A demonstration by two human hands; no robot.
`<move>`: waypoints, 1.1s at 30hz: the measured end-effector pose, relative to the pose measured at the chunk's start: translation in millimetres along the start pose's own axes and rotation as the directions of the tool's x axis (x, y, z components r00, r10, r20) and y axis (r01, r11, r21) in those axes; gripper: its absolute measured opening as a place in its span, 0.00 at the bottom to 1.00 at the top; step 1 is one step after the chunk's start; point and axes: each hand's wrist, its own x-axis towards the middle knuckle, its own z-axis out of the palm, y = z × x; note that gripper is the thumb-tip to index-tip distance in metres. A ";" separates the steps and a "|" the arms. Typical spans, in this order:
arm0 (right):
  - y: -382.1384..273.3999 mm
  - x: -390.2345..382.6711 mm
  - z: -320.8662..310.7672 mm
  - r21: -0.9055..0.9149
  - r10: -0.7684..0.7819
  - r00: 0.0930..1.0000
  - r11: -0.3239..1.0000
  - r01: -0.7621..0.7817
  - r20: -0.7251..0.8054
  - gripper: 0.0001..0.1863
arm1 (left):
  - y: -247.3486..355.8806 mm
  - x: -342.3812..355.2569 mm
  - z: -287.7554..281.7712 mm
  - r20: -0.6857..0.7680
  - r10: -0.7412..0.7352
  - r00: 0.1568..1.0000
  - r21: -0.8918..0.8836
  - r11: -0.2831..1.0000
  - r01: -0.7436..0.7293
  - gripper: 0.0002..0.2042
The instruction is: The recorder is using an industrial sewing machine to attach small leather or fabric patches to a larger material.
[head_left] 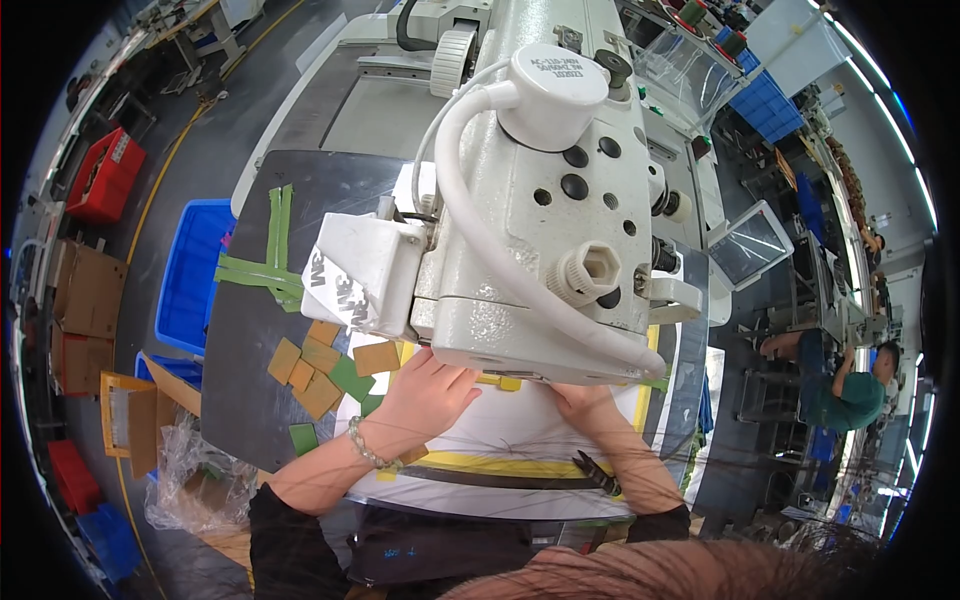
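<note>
A white industrial sewing machine (470, 325) fills the middle, its head hanging over my fingers. My left hand (432, 395) lies on the white work surface (510, 425) at the head's left front, fingers stretched out and partly under it. My right hand (583, 402) rests at the right front; the head hides most of its fingers. Between the hands, a small yellow piece (508, 383) shows under the head's front edge; I cannot tell its kind. Several tan square pieces (318, 395) and green pieces (350, 378) lie left of my left hand. Black thread snips (597, 473) lie near my right forearm.
Yellow tape (500, 465) edges the white surface, and green tape (280, 240) crosses the dark table at left. A blue bin (190, 280), a cardboard box (125, 415) and clear plastic wrap (205, 490) stand left. A screen (750, 245) is at right; a person (858, 395) sits farther off.
</note>
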 end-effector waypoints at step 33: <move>-6.0 12.9 -5.2 -0.098 -0.158 0.987 0.983 0.156 -0.012 0.15 | -16.4 1.5 12.9 0.048 0.153 0.987 0.205 0.966 -0.160 0.01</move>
